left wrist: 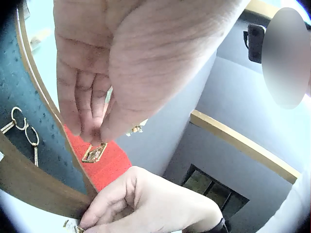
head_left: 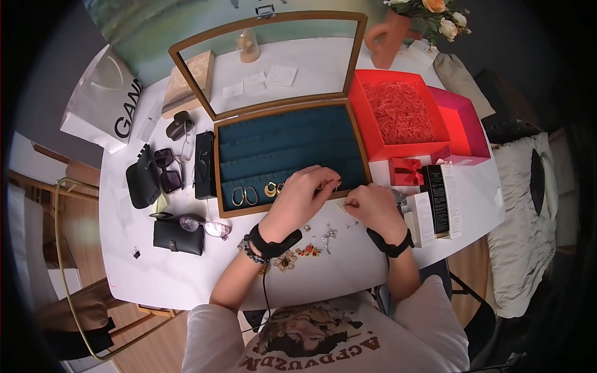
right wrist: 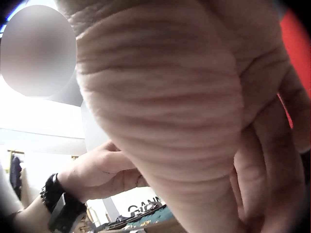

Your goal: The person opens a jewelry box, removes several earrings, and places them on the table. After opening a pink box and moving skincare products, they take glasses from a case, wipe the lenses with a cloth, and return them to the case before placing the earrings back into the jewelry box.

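My left hand [head_left: 301,196] is over the front right of a wooden jewelry case [head_left: 219,168] with a blue-green lining. Its fingertips pinch a gold earring [left wrist: 95,153] with a rectangular drop. Just outside the case's front right corner, my right hand [head_left: 376,211] pinches a small gold earring [left wrist: 78,229], mostly covered by its fingers. Silver hoop earrings [head_left: 244,196] and gold hoop earrings [head_left: 271,189] lie along the case's front row. Loose jewelry, including a flower-shaped piece [head_left: 286,261] and a red one [head_left: 309,250], is spread on the table before me.
The case's glass lid [head_left: 273,102] stands raised. Sunglasses [head_left: 168,171], eyeglasses [head_left: 214,229] and dark cases fill the left side. To the right are a red box [head_left: 373,149] of shredded paper, a small red gift box [head_left: 405,173] and upright cartons [head_left: 438,202]. A vase [head_left: 392,40] stands behind.
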Action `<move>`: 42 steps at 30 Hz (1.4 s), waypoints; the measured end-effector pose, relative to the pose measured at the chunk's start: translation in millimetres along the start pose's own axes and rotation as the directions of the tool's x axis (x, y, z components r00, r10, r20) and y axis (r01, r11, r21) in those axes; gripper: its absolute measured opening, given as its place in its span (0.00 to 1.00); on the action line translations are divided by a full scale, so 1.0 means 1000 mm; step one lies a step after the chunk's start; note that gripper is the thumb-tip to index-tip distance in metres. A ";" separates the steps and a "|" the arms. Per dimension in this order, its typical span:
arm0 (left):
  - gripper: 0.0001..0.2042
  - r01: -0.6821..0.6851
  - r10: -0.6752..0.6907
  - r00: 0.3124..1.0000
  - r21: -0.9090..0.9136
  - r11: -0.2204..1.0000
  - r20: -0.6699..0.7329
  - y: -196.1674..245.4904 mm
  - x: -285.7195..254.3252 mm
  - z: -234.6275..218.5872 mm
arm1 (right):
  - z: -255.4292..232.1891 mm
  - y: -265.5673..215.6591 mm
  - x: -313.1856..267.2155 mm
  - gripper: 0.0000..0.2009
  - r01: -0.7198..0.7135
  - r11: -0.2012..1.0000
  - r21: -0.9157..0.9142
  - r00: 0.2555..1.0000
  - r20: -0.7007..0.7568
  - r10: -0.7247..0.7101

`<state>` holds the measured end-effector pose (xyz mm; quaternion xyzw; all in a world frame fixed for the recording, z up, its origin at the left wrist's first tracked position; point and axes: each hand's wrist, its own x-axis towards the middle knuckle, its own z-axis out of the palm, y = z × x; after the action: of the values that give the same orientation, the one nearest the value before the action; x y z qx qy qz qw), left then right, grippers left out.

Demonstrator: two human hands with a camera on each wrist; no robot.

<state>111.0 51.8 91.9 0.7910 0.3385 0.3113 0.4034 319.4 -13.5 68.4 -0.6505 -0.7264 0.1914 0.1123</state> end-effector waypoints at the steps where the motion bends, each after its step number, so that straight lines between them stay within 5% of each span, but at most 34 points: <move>1: 0.07 0.000 0.000 1.000 0.000 1.000 0.005 0.001 -0.001 0.000 | 0.002 0.000 -0.001 0.04 0.017 1.000 -0.001 1.000 -0.026 -0.017; 11: 0.06 -0.008 0.008 1.000 0.007 1.000 -0.010 -0.017 0.005 0.002 | 0.004 -0.003 -0.009 0.01 0.052 0.994 -0.095 0.993 -0.102 -0.062; 14: 0.05 -0.104 0.107 0.991 0.042 0.994 -0.082 -0.020 0.011 0.004 | 0.007 -0.002 -0.010 0.02 0.071 0.993 -0.098 0.987 -0.140 -0.084; 16: 0.06 -0.061 0.054 0.996 -0.108 0.992 -0.071 -0.016 0.015 0.004 | 0.008 -0.001 -0.011 0.02 0.078 0.992 -0.102 0.984 -0.149 -0.092; 23: 0.07 0.028 -0.040 0.997 -0.192 0.981 -0.059 -0.030 0.037 0.017 | 0.011 0.005 -0.010 0.01 0.051 0.989 -0.141 0.987 -0.147 -0.071; 26: 0.07 0.030 -0.048 0.997 -0.241 0.970 -0.068 -0.028 0.039 0.020 | -0.003 0.008 -0.013 0.02 0.128 0.992 -0.004 0.986 -0.108 -0.128; 34: 0.09 -0.003 0.001 0.996 -0.017 1.000 -0.085 -0.007 0.027 0.007 | -0.036 0.005 -0.014 0.05 0.132 0.915 0.382 0.989 -0.110 -0.096; 38: 0.08 0.038 -0.043 0.997 -0.073 0.997 -0.070 -0.018 0.028 0.008 | -0.026 0.008 -0.008 0.04 0.213 0.871 0.443 0.968 -0.216 -0.128; 42: 0.08 0.029 -0.039 0.998 -0.182 0.983 -0.050 -0.027 0.029 0.014 | -0.032 0.004 -0.003 0.06 0.135 0.836 0.531 0.975 -0.223 -0.016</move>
<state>130.7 80.9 68.6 0.7367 0.3329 0.3549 0.4696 336.4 -11.7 95.8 -0.5792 -0.6515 0.3152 0.3752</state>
